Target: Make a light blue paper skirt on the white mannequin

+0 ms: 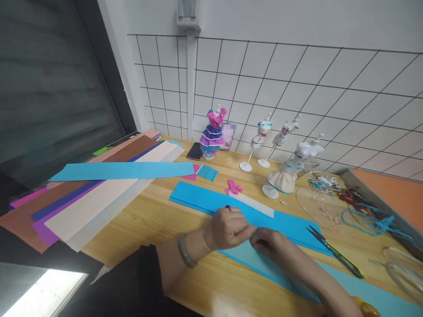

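Note:
My left hand [228,229], with a green bangle on its wrist, is closed, its fingers curled in and the thumb reaching toward the other hand. My right hand [269,242] is pinched shut right beside it, the fingertips meeting near the left thumb. What lies between the fingertips is too small and hidden to make out. Beneath both hands lies a light blue paper strip [243,251], partly covered by my right forearm. Just beyond them is a brighter blue folded strip [194,197], with a narrow white strip [254,206] on top.
Yellow-green scissors [345,259] lie at the right. Several small dress forms stand behind, one in a cream skirt [282,178], another in a ruffled paper dress [211,136]. Coloured paper strips [99,193] pile up at the left, near a phone [194,151]. Pink scraps [234,187] lie mid-table.

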Motion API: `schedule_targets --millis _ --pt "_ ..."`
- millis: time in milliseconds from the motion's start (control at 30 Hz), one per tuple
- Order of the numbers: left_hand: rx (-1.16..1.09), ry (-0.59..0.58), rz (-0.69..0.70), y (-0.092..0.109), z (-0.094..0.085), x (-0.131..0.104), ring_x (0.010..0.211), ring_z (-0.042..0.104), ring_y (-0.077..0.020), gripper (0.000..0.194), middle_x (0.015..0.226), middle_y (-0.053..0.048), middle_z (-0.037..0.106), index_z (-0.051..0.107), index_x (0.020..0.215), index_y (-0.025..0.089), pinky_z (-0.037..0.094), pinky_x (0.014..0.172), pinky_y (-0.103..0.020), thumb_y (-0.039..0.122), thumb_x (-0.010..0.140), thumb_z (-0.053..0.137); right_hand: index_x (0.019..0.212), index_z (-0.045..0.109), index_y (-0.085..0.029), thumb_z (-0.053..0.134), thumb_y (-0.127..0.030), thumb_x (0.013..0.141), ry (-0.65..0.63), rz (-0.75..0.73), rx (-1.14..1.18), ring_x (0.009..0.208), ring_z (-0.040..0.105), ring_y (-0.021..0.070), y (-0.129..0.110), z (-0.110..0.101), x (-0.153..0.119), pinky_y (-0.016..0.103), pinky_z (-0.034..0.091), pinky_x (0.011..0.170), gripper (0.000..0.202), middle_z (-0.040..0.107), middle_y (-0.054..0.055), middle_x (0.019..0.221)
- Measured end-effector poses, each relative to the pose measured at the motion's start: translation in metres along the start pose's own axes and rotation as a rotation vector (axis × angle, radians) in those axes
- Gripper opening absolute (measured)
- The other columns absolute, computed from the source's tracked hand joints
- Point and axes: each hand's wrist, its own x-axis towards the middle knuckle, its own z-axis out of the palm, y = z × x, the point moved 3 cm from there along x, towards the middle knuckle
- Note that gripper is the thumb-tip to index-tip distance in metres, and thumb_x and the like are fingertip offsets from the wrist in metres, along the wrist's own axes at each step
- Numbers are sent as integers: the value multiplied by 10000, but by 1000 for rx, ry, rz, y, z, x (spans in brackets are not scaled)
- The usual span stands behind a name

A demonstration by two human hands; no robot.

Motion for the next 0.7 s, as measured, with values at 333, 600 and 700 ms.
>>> schedule_targets --millis 333,600,700 --pt "-455 235 -808 -48 -9 -5 678 632 -148 463 676 -50 671 698 746 142 470 674 -258 478 923 433 889 647 -218 510 -313 851 53 50 -33 805 613 209 21 -8 -3 332 469 726 171 667 70 918" --pt "-565 238 -917 -54 0 -11 683 604 -140 502 675 -48 654 717 785 134 461 677 -248 540 901 445 938 621 -215 509 -415 871 58 75 -3 805 611 215 31 -8 1 345 477 714 239 668 80 935" --pt "-570 186 -915 -53 4 -11 710 618 -153 512 709 -57 672 718 816 135 469 702 -258 552 901 433 832 609 -212 471 -332 891 70 -7 14 783 600 199 26 -7 1 327 471 701 192 656 72 879"
